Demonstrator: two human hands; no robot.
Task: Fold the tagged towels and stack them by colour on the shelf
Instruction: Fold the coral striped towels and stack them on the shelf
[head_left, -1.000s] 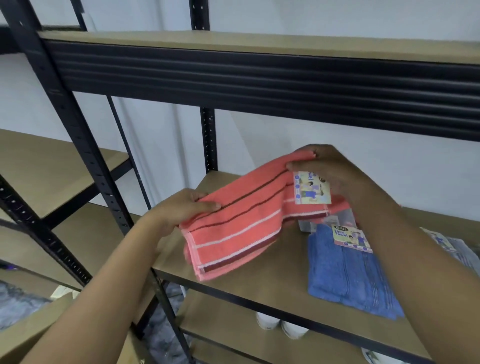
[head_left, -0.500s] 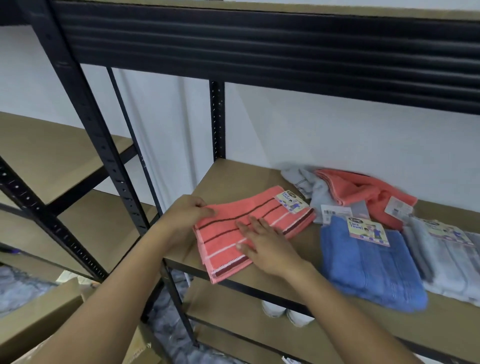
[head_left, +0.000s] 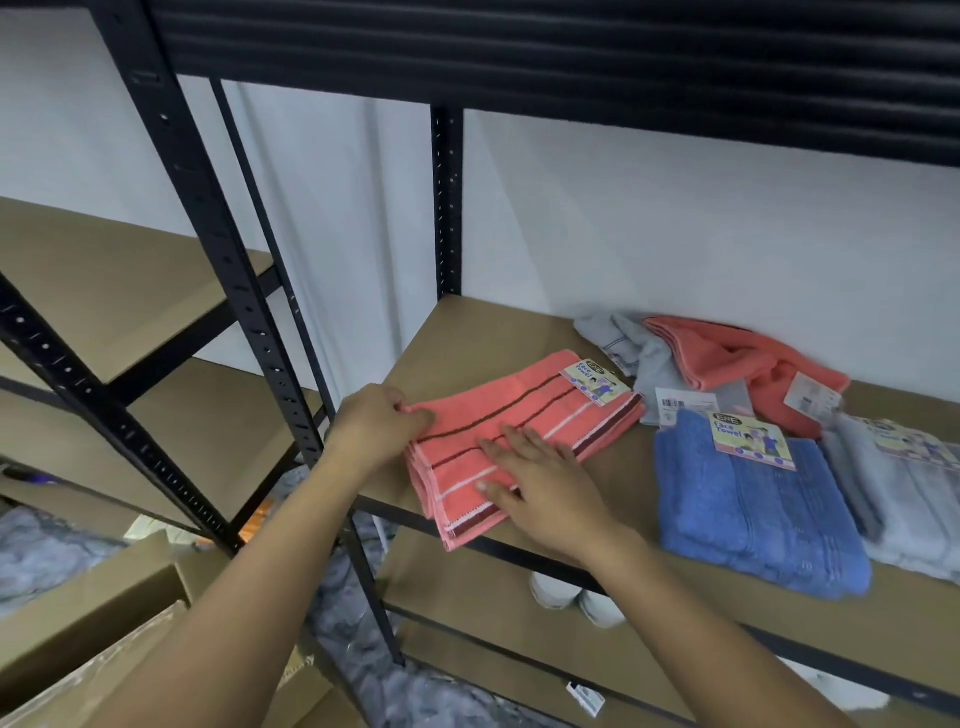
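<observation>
The folded coral towel (head_left: 519, 441) is laid on the shelf board (head_left: 467, 332) slightly below and left of the frame's centre, with its long axis running diagonally from the lower left, at the board's front edge, up to the right, where its paper tag (head_left: 597, 382) is carried. Its near left corner is seen to overhang the front edge a little. The left hand (head_left: 379, 423) is closed in a pinch on the towel's left short end, while the right hand (head_left: 540, 480) is laid flat and open on the lower middle of the cloth, fingers spread and pointed toward the upper left; the two hands are kept apart, both touching the same towel. To the right, a folded blue towel (head_left: 753, 509) is set well apart from the coral one, with a folded grey towel (head_left: 904, 499) just beside it at the right edge. Behind these, toward the upper right, an unfolded coral towel (head_left: 753, 364) and a crumpled grey towel (head_left: 644, 358) are heaped against the wall. The coming move is judged to turn on that heap lying up and to the right of the hands, so the right hand is the nearer one for a reach.
</observation>
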